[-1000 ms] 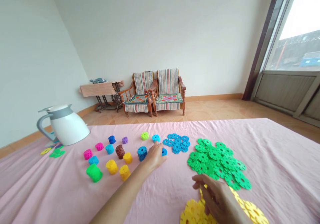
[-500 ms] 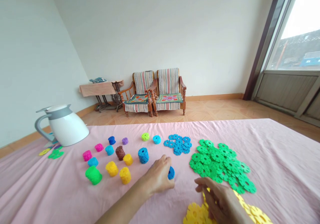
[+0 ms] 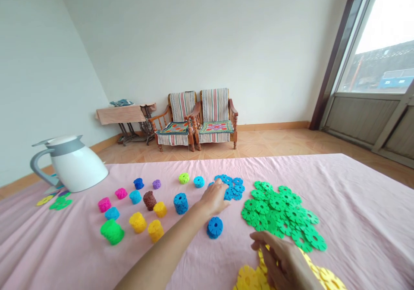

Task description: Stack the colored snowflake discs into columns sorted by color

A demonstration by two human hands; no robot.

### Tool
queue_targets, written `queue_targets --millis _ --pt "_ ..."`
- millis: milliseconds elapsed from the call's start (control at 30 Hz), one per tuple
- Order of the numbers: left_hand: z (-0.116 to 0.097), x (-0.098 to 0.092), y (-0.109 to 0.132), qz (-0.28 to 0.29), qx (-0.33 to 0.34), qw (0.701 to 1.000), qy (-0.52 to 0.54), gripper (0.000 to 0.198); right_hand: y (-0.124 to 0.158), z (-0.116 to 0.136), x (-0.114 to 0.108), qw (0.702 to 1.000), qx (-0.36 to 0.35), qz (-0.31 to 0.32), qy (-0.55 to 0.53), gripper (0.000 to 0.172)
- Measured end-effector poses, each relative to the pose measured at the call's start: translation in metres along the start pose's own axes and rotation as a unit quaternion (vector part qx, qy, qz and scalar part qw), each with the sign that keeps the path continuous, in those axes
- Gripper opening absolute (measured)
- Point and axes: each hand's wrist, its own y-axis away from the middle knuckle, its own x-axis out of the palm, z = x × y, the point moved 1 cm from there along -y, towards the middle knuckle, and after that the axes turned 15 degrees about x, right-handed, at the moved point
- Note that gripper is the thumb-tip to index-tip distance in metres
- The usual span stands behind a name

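Note:
My left hand (image 3: pixel 215 196) reaches over the left edge of a loose pile of blue notched plastic discs (image 3: pixel 238 188). Its thumb and fingers are apart, with the fingertips partly hidden, and I see no disc held. Just below that hand stands a short stack of blue discs (image 3: pixel 215 227); a taller blue stack (image 3: pixel 180 203) is to its left. My right hand (image 3: pixel 284 257) hovers with loosely bent, parted fingers over yellow discs (image 3: pixel 247 278), holding nothing visible. Beyond it spreads a large pile of green discs (image 3: pixel 278 208).
Stacked discs in several colours, including a green stack (image 3: pixel 111 232) and a brown stack (image 3: pixel 149 200), stand on the left of the pink cloth (image 3: pixel 181 260). A white jug (image 3: pixel 77 165) is at the far left. Two wooden chairs (image 3: pixel 215 109) stand beyond the table.
My left hand has left the short blue stack and moved forward to the loose blue discs, uncovering that stack. My right hand stays nearly still. The view has shifted slightly.

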Motion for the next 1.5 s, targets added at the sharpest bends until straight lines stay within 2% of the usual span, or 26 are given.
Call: queue_targets --millis 233,500,900,1033,1167,1333,1400,1500 --pt "0.005 0.009 -0.005 -0.001 -0.033 0.999 -0.008 0.026 0.001 0.001 -0.001 1.0 -0.01 0.009 -0.019 0.033" --pt "0.011 0.01 -0.007 -0.009 -0.035 0.999 0.014 0.038 0.0 -0.004 0.005 0.999 -0.01 -0.017 -0.038 0.033" --pt "0.001 0.009 -0.003 -0.052 -0.04 0.998 0.024 0.03 0.001 -0.003 0.003 0.999 -0.025 -0.014 -0.019 0.03" --pt "-0.006 -0.007 0.02 -0.063 -0.021 0.997 0.049 0.032 0.0 -0.003 0.002 0.999 -0.035 -0.02 0.002 0.03" --pt "-0.014 -0.021 0.057 -0.028 0.023 0.996 0.078 0.03 -0.001 -0.001 -0.002 0.997 -0.067 -0.035 0.032 0.028" --pt "-0.018 -0.02 0.084 0.004 0.017 0.997 0.074 0.025 0.001 0.0 -0.001 0.998 -0.057 -0.034 0.02 0.029" --pt "-0.018 -0.018 0.088 -0.004 0.01 0.996 0.086 0.027 0.001 0.002 -0.001 0.999 -0.04 -0.021 0.003 0.03" --pt "-0.019 -0.016 0.095 -0.044 -0.019 0.991 0.126 0.042 0.001 0.009 -0.006 1.0 -0.019 -0.002 -0.013 0.033"
